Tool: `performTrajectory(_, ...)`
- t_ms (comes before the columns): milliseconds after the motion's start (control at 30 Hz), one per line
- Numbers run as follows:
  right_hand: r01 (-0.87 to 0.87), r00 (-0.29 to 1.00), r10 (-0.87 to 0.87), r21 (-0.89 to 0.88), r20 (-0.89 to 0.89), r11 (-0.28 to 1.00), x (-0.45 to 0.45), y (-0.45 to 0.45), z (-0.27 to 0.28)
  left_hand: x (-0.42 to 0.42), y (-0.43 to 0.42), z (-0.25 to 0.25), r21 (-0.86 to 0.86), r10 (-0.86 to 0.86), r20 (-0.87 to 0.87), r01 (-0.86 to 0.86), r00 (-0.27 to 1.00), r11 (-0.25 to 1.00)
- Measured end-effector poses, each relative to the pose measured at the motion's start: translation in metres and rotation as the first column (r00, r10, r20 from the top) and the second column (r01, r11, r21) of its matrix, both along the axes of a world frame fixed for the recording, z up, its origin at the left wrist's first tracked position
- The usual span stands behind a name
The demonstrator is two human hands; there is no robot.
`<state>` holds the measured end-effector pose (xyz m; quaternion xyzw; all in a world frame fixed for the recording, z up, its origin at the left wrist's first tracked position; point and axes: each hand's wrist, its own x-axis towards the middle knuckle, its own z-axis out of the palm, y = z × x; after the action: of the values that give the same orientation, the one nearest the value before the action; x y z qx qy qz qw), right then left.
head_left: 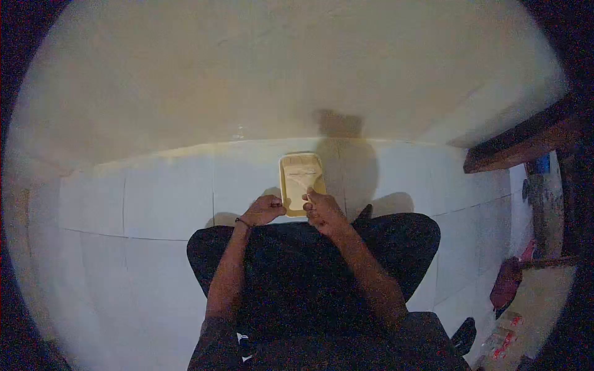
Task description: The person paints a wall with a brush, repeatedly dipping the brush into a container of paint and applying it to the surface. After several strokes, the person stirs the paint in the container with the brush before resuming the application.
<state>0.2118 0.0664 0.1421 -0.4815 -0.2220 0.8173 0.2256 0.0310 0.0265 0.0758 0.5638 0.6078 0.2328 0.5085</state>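
A shallow pale-yellow tray (284, 185) lies on the tiled floor in front of my folded legs. My right hand (324, 212) is closed around the handle of a wide, flat paintbrush (302, 175). The brush head is over the inside of the tray, towards its far end; whether the bristles touch the bottom I cannot tell. At the tray's near left corner, my left hand (265, 211) has its fingers curled in on the edge. A dark band circles the left wrist.
A cream wall (247, 80) rises just beyond the tray from the white floor tiles (161, 185). To the right is a dark wooden beam (513, 139). A dark red item (506, 283) and plastic packaging (502, 341) lie at the lower right.
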Motion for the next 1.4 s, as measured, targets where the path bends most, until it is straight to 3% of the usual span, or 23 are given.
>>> performTrajectory(133,0.013,0.998,-0.015,-0.042,-0.057,0.999,-0.003,0.003,-0.001,0.001,0.001,-0.001,-0.015,0.005,-0.045,-0.005,0.999,1.000)
performTrajectory(233,0.017,1.000,-0.017,0.009,-0.007,1.000,-0.006,0.000,0.003,0.000,0.001,-0.007,0.099,-0.003,-0.100,0.013,0.995,0.995)
performTrajectory(333,0.021,1.000,-0.021,0.017,0.017,1.000,-0.008,0.001,0.011,0.001,0.002,0.002,0.023,-0.087,-0.102,0.089,0.991,0.996)
performTrajectory(400,0.009,1.000,-0.009,0.027,0.001,1.000,-0.008,0.004,0.002,0.000,0.003,-0.001,0.036,-0.153,-0.193,0.163,0.969,0.986)
performTrajectory(533,0.020,1.000,-0.019,0.069,-0.009,0.997,-0.002,-0.004,0.001,-0.002,0.000,-0.011,0.150,-0.108,-0.191,0.138,0.976,0.979)
performTrajectory(667,-0.016,0.998,0.012,0.052,0.068,0.999,0.010,-0.017,0.001,-0.001,0.001,-0.002,0.052,-0.090,-0.093,0.095,0.992,0.994)
performTrajectory(733,0.010,1.000,-0.010,0.001,-0.027,1.000,0.014,-0.019,-0.009,0.000,0.000,-0.004,0.031,-0.100,-0.095,0.103,0.990,0.994)
performTrajectory(800,0.003,1.000,-0.003,0.018,0.017,1.000,0.012,-0.015,-0.015,0.001,-0.001,-0.012,0.246,-0.057,-0.057,0.070,0.997,0.967)
performTrajectory(1000,-0.013,0.999,0.011,0.037,0.032,0.999,0.001,-0.002,-0.010,-0.001,0.004,-0.029,0.270,-0.073,-0.185,0.123,0.980,0.955)
performTrajectory(1133,0.063,0.995,-0.067,-0.055,-0.068,0.996,-0.002,0.005,-0.013,-0.003,0.005,-0.023,0.166,-0.104,-0.154,0.129,0.983,0.978)
performTrajectory(1200,0.055,0.996,-0.060,-0.068,-0.067,0.996,-0.002,0.008,-0.012,-0.002,0.005,-0.019,-0.014,-0.100,-0.108,0.099,0.989,0.995)
performTrajectory(1233,0.046,0.997,-0.052,-0.079,-0.064,0.996,-0.001,0.009,-0.010,-0.002,0.005,-0.021,-0.014,-0.100,-0.106,0.099,0.989,0.995)
performTrajectory(1300,0.040,0.997,-0.042,-0.033,-0.065,0.999,0.002,0.003,-0.004,-0.001,0.003,-0.023,0.157,-0.086,-0.198,0.118,0.976,0.980)
performTrajectory(1333,0.033,0.998,-0.033,0.000,-0.058,0.999,0.001,-0.001,-0.004,-0.002,0.002,-0.029,0.162,-0.084,-0.195,0.116,0.977,0.980)
performTrajectory(1400,0.038,0.999,-0.038,0.080,0.000,0.996,0.001,-0.011,-0.001,-0.002,0.002,-0.037,0.184,-0.066,-0.068,0.077,0.996,0.980)
